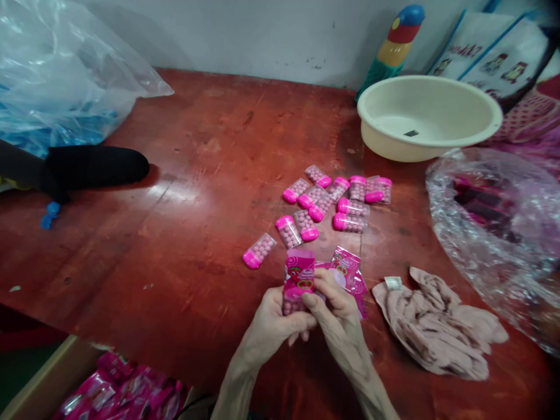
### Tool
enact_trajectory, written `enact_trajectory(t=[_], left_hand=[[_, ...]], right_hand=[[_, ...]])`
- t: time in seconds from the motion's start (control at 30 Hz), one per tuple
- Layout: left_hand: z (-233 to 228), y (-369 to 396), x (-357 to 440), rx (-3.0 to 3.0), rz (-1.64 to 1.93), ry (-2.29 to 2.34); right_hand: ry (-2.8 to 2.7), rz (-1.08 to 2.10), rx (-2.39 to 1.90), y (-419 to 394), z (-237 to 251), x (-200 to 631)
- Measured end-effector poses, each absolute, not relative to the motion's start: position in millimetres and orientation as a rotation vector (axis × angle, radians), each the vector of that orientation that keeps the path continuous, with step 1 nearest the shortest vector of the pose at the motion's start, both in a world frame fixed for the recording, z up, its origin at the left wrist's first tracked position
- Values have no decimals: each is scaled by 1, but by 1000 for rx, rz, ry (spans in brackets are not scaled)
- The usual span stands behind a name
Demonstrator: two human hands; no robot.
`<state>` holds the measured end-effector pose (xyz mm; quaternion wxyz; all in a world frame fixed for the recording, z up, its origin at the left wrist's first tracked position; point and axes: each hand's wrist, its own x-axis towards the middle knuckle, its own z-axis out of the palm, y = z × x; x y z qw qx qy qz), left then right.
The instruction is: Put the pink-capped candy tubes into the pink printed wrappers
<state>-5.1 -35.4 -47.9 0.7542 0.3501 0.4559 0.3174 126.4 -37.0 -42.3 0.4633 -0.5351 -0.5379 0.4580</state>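
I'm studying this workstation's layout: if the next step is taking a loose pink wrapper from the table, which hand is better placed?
Probably the right hand: the loose pink wrappers lie close beside it, while the left hand, gripping the bead-filled container, sits farther off.

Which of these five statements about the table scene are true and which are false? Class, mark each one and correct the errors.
1. The left hand and right hand meet at one printed pink wrapper. True.
2. The cloth lies inside the basin. False: it lies on the red table, right of the hands.
3. Clear containers of pink balls lie beyond the hands. True.
4. The containers have blue caps. False: their caps are pink.
5. The box at lower left holds pink packets. True.
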Motion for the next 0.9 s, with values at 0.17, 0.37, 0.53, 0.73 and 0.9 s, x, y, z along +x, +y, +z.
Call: enact_trajectory(t=[0.17, 0.37, 0.53, 0.73, 0.9], left_hand=[[-49, -41, -2, 622, 795, 894], [-47, -51, 8, 483, 913, 953], [-45, -52, 15, 351, 974, 991], [-49, -48, 11, 590, 887, 990], [-44, -47, 17, 690, 812, 961]], right_hand=[[-1006, 1287, -1286, -38, -45, 121], [-814, 1222, -1376, -46, -45, 103], [-847, 1129, -1500, -52, -43, 94], [-661, 1448, -1323, -46, -47, 111], [-435, 1475, -1369, -51, -54, 108]])
